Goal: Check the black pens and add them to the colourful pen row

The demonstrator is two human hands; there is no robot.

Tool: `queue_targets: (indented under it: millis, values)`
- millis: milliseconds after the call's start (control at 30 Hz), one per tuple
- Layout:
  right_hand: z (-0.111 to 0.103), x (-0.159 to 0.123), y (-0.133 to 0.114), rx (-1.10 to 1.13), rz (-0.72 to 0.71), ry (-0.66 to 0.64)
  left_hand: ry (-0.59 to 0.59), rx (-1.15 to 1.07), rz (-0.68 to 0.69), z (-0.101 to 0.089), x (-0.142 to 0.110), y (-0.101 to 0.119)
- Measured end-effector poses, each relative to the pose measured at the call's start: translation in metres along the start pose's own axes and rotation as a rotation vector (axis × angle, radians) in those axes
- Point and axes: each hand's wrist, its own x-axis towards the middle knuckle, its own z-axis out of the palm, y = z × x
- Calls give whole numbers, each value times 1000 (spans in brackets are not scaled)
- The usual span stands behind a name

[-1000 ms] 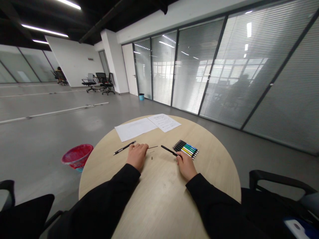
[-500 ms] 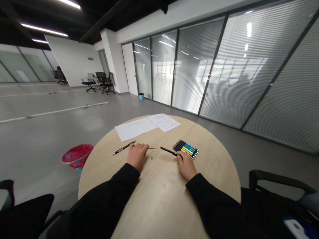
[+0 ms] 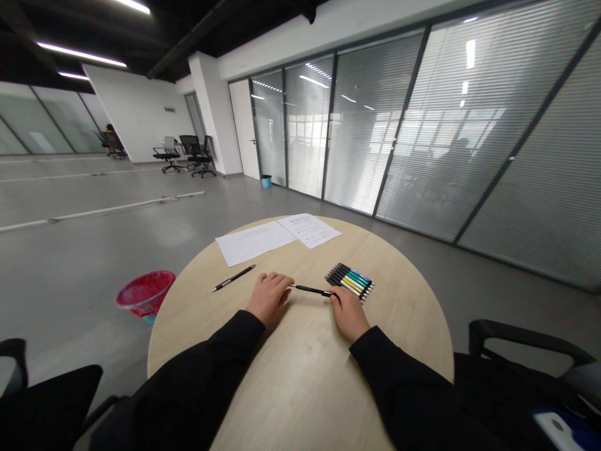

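now our right hand [image 3: 350, 313] pinches the end of a black pen [image 3: 310, 290] lying flat on the round wooden table [image 3: 300, 388], its tip just beside our relaxed, empty left hand [image 3: 268, 299]; a row of colored pens [image 3: 350, 282] sits just past our right hand.

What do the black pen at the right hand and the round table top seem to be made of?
The black pen looks like plastic or painted metal with a slight sheen; it is too small to tell which. The round table top looks like matte wood-grain laminate or veneer, pale with faint streaks, though real wood stays possible.
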Motion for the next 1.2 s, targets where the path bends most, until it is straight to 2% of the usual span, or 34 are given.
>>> queue_targets:
  millis: [133, 300, 500, 767, 1200]
  values:
    - [0, 0, 0, 16, 23, 21, 84, -24, -67, 0, -1, 1]
    - [-1, 1, 0, 23, 8, 27, 88, -67, -143, 3, -3, -7]
    - [-1, 0, -4, 31, -11, 6, 74, -136, -104, 6, -3, -6]
    - [-1, -3, -7, 27, -39, -30, 47, -211, -80, 1, 0, -3]
    - [-3, -3, -8, -13, -38, -66, 14, -402, -79, 3, 0, -2]
